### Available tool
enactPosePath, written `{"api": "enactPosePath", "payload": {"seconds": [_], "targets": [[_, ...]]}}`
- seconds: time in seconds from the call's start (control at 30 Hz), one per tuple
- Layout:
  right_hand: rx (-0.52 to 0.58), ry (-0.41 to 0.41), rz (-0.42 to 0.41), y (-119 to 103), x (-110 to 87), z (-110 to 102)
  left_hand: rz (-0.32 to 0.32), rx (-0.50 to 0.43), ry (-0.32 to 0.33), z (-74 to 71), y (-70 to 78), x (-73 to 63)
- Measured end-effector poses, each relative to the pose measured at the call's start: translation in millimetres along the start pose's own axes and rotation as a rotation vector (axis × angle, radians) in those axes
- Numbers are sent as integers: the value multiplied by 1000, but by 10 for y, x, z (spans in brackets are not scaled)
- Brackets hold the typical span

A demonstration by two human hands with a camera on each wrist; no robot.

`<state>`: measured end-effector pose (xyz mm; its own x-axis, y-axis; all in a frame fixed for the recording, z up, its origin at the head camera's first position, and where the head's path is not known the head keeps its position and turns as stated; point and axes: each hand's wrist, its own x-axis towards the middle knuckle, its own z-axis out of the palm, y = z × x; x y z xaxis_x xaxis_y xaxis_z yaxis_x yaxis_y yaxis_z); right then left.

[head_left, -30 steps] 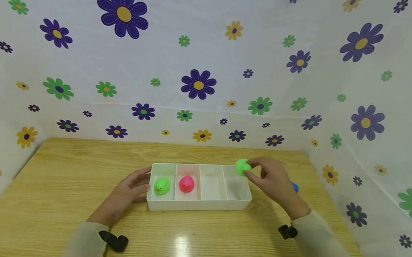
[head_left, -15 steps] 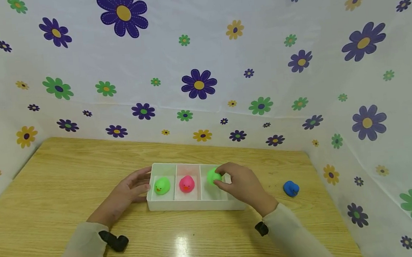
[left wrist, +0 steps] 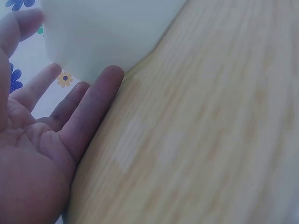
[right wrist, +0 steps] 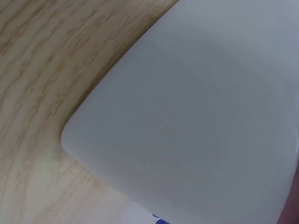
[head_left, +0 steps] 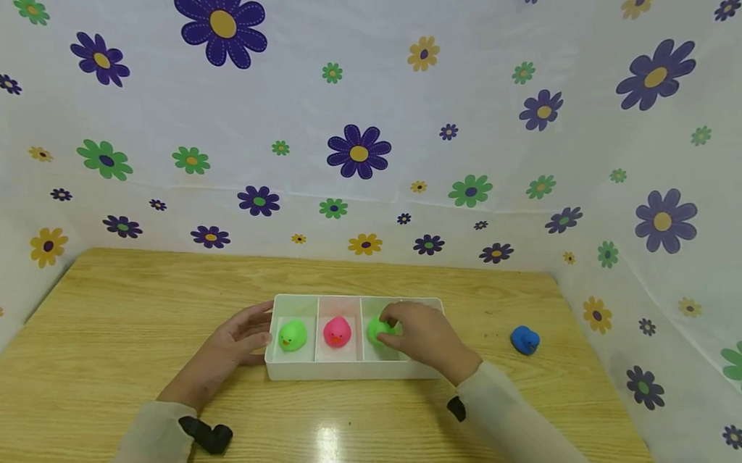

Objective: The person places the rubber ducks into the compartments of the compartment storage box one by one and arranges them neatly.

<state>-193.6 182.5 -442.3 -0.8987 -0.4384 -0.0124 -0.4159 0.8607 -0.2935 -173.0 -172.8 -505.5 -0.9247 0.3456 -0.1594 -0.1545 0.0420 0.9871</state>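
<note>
A white divided box (head_left: pixel 330 371) lies lengthwise on the table. Its leftmost compartment holds a green rubber duck (head_left: pixel 293 335), and the one beside it a pink rubber duck (head_left: pixel 337 331). My right hand (head_left: pixel 423 333) reaches into the third compartment, thumb and fingers pinching a second green rubber duck (head_left: pixel 377 330). The hand covers much of the rightmost compartment. At the box's left end, my left hand (head_left: pixel 232 339) rests with spread fingers against the end wall; the left wrist view shows the fingertips right at the white wall (left wrist: pixel 107 37).
A blue rubber duck (head_left: pixel 525 340) sits on the wooden table (head_left: pixel 154 299) to the right of the box. Behind and at both sides stands a white flower-print cloth (head_left: pixel 296 106). The box's wall (right wrist: pixel 187 112) fills most of the right wrist view.
My right hand has carried the second green duck leftward from over the rightmost compartment and lowered it into the third. The blue duck has come into full view. My left hand stays put.
</note>
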Motion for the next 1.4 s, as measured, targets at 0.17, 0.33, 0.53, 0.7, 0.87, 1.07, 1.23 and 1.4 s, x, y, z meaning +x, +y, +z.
{"api": "enactPosePath", "payload": {"seconds": [0.17,0.33,0.53,0.7,0.87,1.07,1.23,1.4], "targets": [[-37,-4,-10,-10,18,6,9,3,-5,-1,-5,9],[-59,-11,-20,-29,30,9,14,-3,-4,-11,-32,28],[-52,-37,-4,-51,32,-7,8,1,2,-5,-41,30],[-45,-46,5,-46,38,-16,16,-1,-1,-1,-42,34],[-46,-61,-2,-25,38,-34,23,0,1,-6,-57,48],[-14,12,4,81,-83,-163,17,-4,8,-6,-81,63],[44,127,9,342,-304,-458,19,-10,5,-1,-79,70],[25,159,64,790,-593,-720,21,3,2,-4,-53,47]]}}
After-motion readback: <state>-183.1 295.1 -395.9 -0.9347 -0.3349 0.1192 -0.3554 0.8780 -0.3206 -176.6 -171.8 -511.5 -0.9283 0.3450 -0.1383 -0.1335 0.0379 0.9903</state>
